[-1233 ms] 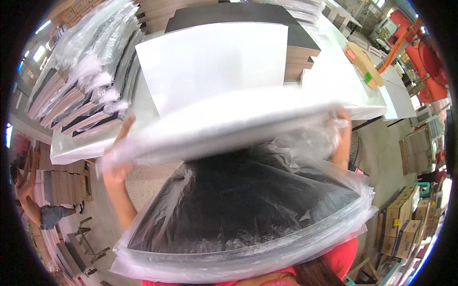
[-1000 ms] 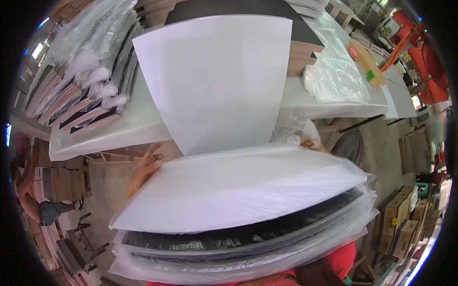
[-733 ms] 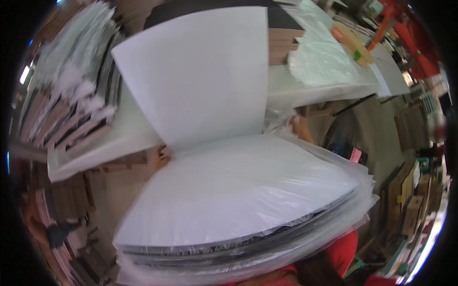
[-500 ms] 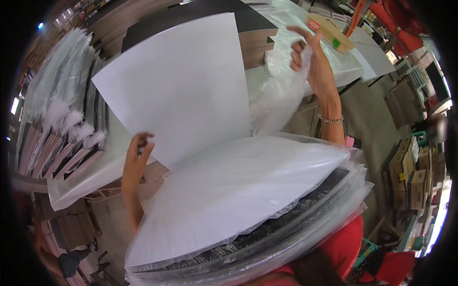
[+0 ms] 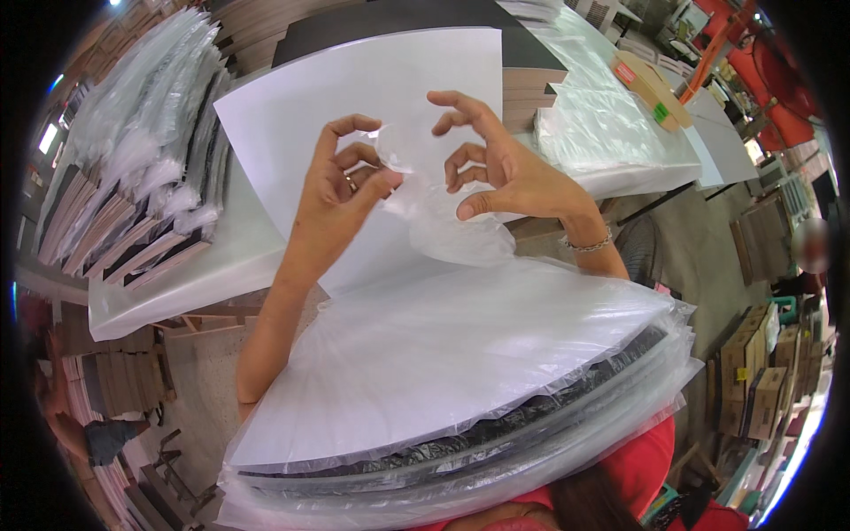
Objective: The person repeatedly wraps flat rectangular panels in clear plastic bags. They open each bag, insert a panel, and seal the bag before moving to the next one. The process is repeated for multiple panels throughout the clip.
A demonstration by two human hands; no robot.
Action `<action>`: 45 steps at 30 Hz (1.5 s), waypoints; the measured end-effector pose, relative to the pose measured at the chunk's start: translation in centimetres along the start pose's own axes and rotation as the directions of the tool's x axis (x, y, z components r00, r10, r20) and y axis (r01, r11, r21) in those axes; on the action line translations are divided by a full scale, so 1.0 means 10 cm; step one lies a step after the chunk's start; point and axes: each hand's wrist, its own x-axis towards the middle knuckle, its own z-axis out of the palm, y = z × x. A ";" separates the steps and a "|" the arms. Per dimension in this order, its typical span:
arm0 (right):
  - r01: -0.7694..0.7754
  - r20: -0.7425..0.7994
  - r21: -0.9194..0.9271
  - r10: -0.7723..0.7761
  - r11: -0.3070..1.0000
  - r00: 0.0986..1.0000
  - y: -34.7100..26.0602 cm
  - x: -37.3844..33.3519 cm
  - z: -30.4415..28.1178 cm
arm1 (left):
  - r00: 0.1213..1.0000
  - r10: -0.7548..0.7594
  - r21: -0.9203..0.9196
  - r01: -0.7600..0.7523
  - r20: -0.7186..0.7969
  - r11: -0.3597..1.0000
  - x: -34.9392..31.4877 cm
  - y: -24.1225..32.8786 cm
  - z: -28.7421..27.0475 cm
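One loose tail of clear film (image 5: 465, 237), rising crumpled from the far edge of a wrapped white board (image 5: 443, 345), right of its middle. At the tail's far end, to the left, left hand (image 5: 341, 190) with thumb and fingers drawn in, apparently pinching the bunched plastic. To the right, right hand (image 5: 513, 173) with curled fingers spread apart and nothing clearly gripped; thumb just beside or over the film, contact impossible to tell. Wrapped white board on top of wrapped dark boards (image 5: 509, 418) at the near side, close to red clothing (image 5: 633, 456). Beyond, bare white sheet (image 5: 270, 146) on a pale-covered table (image 5: 195, 288), directly behind both hands. Far left, overlapping bagged boards (image 5: 146, 111); far centre, dark-topped stack (image 5: 354, 25); far right, pile of flat film (image 5: 611, 128) and a cardboard box (image 5: 653, 88). For good handling, by judgement: pinch the film by a gathered fold rather than by a single thin edge; draw with light, even tension, low over the board, for less risk of tearing; bring right thumb and fingers to the tail near the board for a second hold; leave the near stack level and undisturbed, with slick plastic probably prone to sliding; avoid dragging fingertips across the bare white sheet.
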 end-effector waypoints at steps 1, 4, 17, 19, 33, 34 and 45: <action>0.016 0.028 -0.003 -0.016 1.000 0.999 0.03 0.01 0.01 | 0.998 0.055 0.023 -0.055 0.028 0.998 0.01 0.00 -0.01; 0.085 0.071 -0.039 -0.082 0.996 0.994 0.11 0.03 0.16 | 0.983 0.135 0.033 -0.141 0.127 0.990 0.02 0.00 0.00; 0.011 -0.209 -0.167 -0.046 0.986 0.977 0.19 0.10 0.10 | 0.986 -0.026 0.536 -0.068 0.167 0.841 -0.27 0.28 -0.01; 0.048 -0.235 -0.212 -0.099 0.976 0.967 0.18 0.09 0.06 | 0.984 -0.131 0.490 0.054 0.122 0.870 -0.26 0.28 -0.02; 0.225 -0.320 -0.461 -0.397 0.858 0.860 0.14 0.10 0.11 | 0.964 -0.235 0.204 0.206 0.128 0.957 -0.15 0.11 -0.23; 0.254 -0.294 -0.510 -0.444 0.822 0.846 0.13 0.10 0.09 | 0.960 -0.259 0.133 0.244 0.105 0.961 -0.17 0.13 -0.19; 0.456 0.029 -0.574 -0.540 0.680 0.841 -0.06 0.12 0.31 | 0.956 -0.290 -0.131 0.294 0.054 0.947 -0.21 0.12 -0.06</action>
